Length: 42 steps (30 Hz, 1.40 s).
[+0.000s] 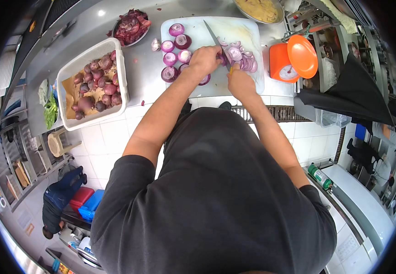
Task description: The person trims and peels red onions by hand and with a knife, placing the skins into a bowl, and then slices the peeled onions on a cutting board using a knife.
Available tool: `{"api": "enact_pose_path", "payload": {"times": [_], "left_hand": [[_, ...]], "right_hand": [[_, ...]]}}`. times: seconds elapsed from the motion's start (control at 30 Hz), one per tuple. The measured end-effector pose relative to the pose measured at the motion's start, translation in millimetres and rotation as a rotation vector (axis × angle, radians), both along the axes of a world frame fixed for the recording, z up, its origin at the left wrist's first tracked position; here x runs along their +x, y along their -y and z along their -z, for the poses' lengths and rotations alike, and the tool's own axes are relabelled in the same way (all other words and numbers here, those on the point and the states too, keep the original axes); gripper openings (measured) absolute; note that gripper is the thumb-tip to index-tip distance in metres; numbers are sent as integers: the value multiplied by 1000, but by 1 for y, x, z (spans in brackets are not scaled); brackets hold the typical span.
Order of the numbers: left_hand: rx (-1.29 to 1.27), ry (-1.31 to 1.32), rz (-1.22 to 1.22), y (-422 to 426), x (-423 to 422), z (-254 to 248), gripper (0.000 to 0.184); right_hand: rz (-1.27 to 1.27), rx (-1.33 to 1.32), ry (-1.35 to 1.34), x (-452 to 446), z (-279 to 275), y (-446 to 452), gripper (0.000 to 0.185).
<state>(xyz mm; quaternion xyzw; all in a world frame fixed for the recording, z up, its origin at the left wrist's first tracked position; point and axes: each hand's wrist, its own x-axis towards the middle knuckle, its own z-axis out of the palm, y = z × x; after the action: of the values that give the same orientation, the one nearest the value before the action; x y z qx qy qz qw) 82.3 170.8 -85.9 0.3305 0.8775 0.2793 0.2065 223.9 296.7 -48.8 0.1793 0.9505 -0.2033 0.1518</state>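
Observation:
My right hand (242, 85) grips the yellow handle of a kitchen knife (213, 34), its blade pointing away over the white cutting board (248, 28). My left hand (203, 59) is closed, its fingers curled over a red onion at the blade's left side; most of that onion is hidden. Sliced red onion (243, 57) lies fanned out to the right of the blade. On the board's left part sit several peeled red onions (170, 58), some partly behind my left forearm.
Left of the board stand a white crate (121, 68) of unpeeled red onions (103, 82) and a bowl of onion skins (132, 28). An orange kitchen scale (280, 61) is at the right. A metal bowl (259, 10) of yellowish food sits behind. Another person (58, 196) bends over at lower left.

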Motion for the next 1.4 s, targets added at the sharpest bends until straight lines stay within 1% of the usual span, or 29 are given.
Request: {"api": "enact_pose_path", "payload": {"times": [0.07,0.17,0.23,0.27,0.37,0.57,0.67,0.77,0.8,0.9,1.0,1.1,1.2,1.23,1.33,1.37,1.4], "left_hand": [[-12,16,-12,-1,1,-4,34],[-8,7,-11,4,4,-6,34],[6,-13,-9,1,1,-3,34],[6,-18,-12,2,2,0,33],[17,-11,-18,3,2,-1,34],[1,-31,-16,2,0,-3,34],[-7,-31,-24,3,2,0,34],[-11,-44,-5,4,6,-2,34],[-12,-58,7,3,4,-2,34],[-41,-187,105,-1,10,0,34],[-28,-285,114,3,16,-6,32],[54,-382,-3,-3,13,-31,29],[233,-532,68,-34,9,-50,26],[-3,-469,155,-48,7,-54,39],[-410,-360,242,-85,3,-46,53],[-521,-318,293,-93,-1,-41,63],[-547,-321,301,-99,-3,-42,63]], "right_hand": [[21,-10,-2,-8,15,-1,35],[-31,-27,42,-13,-21,-8,36],[-36,-7,6,-6,-23,-8,35],[-42,0,-7,-3,-21,-6,35],[43,-36,18,-10,17,3,35],[-32,-17,25,-11,-30,-6,34],[-8,4,-33,-5,-4,1,35],[57,-74,-46,-12,28,-1,37],[47,-73,-45,-16,25,-4,37],[46,-68,-32,-14,15,-15,39],[63,-65,-56,-4,10,-20,40],[81,-98,-108,17,7,-17,40],[71,-161,-109,31,0,-8,39],[56,-174,-102,34,4,-6,39],[21,-204,-76,40,23,-7,38],[19,-209,-71,42,26,-8,38],[19,-215,-66,42,26,-9,38]]}}
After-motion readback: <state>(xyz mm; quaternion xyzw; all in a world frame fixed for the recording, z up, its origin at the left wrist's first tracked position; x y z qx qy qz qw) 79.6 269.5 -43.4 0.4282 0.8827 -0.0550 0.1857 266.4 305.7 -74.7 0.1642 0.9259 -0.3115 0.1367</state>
